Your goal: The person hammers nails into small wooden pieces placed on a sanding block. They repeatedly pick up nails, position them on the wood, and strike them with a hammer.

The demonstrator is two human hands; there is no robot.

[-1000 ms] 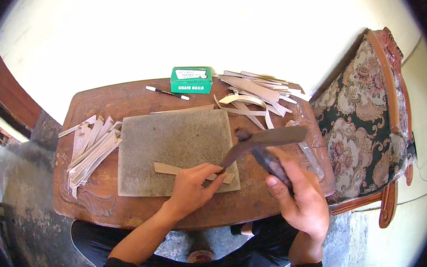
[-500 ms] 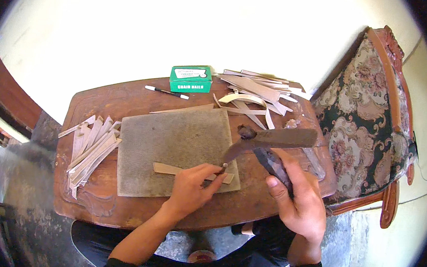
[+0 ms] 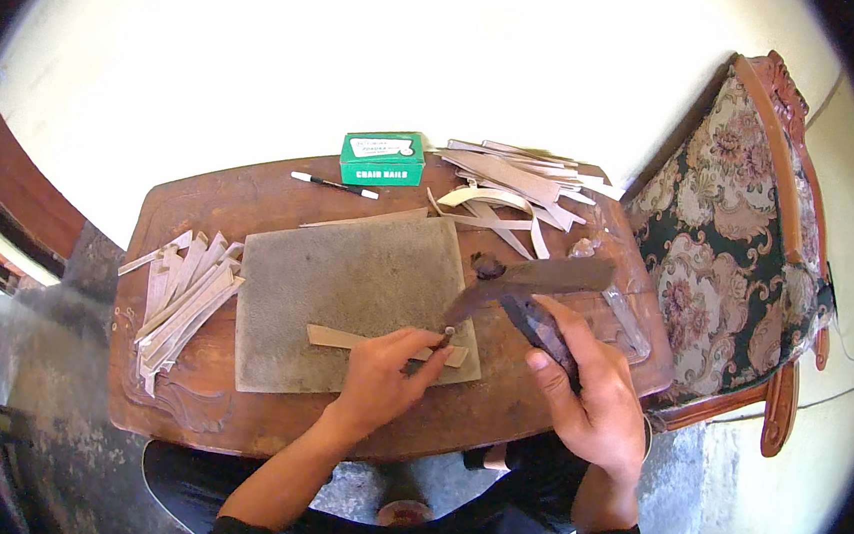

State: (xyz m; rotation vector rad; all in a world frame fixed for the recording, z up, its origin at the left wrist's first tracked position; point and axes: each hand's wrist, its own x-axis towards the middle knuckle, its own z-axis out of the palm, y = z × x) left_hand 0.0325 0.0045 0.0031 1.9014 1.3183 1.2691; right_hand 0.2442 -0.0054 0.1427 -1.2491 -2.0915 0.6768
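Observation:
My left hand (image 3: pixel 391 370) pinches a small dark metal punch (image 3: pixel 448 333) over the right end of a flat tan strip (image 3: pixel 333 337). That strip lies across the grey slab (image 3: pixel 336 270) near its front edge. My right hand (image 3: pixel 599 406) is wrapped around the dark handle of a hammer (image 3: pixel 552 275). One curved, narrow end of the hammer's head is just by the top of the punch; whether they touch, I cannot tell. My left fingers hide the punch's lower end and part of the strip.
A pile of tan strips (image 3: pixel 184 298) lies left of the slab, and another pile (image 3: pixel 510 173) at the back right. A green box (image 3: pixel 382 160) and a pen (image 3: pixel 333 185) are behind the slab on the wooden table (image 3: pixel 284 424). A floral chair (image 3: pixel 726 230) stands at the right.
The hammer and my right hand have shifted slightly left and down. My left hand, the punch and the strip look unmoved.

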